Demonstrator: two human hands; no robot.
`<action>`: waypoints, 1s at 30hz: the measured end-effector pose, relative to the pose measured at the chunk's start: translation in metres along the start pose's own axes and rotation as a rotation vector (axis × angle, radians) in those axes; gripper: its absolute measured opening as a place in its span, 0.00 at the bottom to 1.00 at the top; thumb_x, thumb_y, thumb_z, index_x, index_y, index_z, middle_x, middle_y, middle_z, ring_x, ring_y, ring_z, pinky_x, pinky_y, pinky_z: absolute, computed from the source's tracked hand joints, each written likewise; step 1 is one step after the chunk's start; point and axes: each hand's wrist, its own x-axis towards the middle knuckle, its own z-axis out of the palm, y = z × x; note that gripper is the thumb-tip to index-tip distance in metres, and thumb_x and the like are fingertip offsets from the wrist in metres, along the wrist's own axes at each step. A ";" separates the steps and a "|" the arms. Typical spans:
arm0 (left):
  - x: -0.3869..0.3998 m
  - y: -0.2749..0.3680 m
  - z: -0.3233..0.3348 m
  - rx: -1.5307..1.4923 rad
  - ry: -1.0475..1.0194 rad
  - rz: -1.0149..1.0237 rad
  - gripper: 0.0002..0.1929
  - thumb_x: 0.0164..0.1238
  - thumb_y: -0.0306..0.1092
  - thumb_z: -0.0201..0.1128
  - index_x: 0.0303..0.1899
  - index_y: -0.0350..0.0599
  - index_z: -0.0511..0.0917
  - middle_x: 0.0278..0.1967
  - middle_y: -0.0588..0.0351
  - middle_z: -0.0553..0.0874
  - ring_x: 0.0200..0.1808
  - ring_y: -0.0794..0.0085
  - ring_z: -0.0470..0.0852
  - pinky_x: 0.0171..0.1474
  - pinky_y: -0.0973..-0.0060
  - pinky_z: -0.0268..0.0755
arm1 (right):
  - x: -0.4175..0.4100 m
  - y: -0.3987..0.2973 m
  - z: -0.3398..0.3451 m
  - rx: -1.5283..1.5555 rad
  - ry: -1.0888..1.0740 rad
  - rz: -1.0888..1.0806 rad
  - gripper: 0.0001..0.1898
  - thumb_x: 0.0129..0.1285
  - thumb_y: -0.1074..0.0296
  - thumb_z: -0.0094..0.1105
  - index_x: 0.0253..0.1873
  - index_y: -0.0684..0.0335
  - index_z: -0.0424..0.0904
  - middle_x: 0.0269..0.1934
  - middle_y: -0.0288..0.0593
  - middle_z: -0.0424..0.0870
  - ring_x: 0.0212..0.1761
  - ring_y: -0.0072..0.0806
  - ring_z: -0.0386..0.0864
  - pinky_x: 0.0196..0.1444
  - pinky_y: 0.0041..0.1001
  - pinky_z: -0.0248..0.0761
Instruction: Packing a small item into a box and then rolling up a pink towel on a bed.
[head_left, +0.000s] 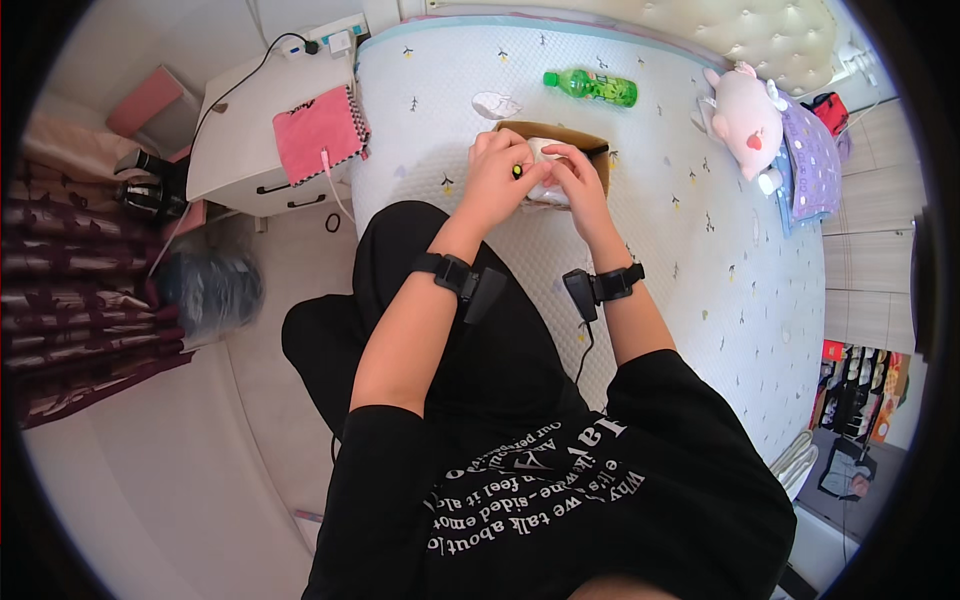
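Note:
An open brown cardboard box (559, 133) stands on the bed before me. Inside it, partly hidden by my fingers, is a white wrapped bundle (549, 193). My left hand (501, 174) is over the box's left side, with the end of a small black-and-yellow object (517, 172) showing between thumb and curled fingers; the rest of that object is hidden. From the right, my right hand (579, 182) reaches over the box. Its thumb and fingertips pinch the white wrapping close to my left thumb.
Behind the box lie a crumpled white piece (496, 104) and a green-labelled bottle (592, 88) on its side. A pink plush toy (744, 124) rests at the bed's right. To the left, a white bedside cabinet (232, 142) carries a pink cloth (311, 135) and cables.

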 end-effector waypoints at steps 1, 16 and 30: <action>0.000 -0.001 0.001 0.041 -0.001 0.007 0.14 0.62 0.38 0.71 0.26 0.44 0.74 0.39 0.59 0.79 0.50 0.59 0.70 0.57 0.63 0.63 | 0.001 0.001 -0.001 0.022 -0.004 0.006 0.12 0.73 0.71 0.54 0.56 0.67 0.77 0.37 0.38 0.82 0.41 0.21 0.79 0.49 0.24 0.75; -0.005 -0.044 0.019 -0.058 0.156 -0.380 0.22 0.65 0.36 0.66 0.58 0.40 0.72 0.52 0.39 0.78 0.55 0.45 0.77 0.59 0.57 0.70 | -0.007 0.002 -0.006 -0.019 -0.013 -0.027 0.09 0.74 0.72 0.54 0.53 0.67 0.79 0.39 0.37 0.82 0.42 0.20 0.78 0.50 0.22 0.72; -0.009 -0.036 0.026 -0.028 -0.060 -0.649 0.28 0.80 0.45 0.52 0.73 0.43 0.59 0.64 0.28 0.69 0.61 0.34 0.74 0.65 0.52 0.68 | 0.094 0.045 -0.171 -0.924 0.232 -0.176 0.26 0.58 0.73 0.63 0.64 0.57 0.74 0.61 0.49 0.76 0.58 0.41 0.80 0.57 0.37 0.76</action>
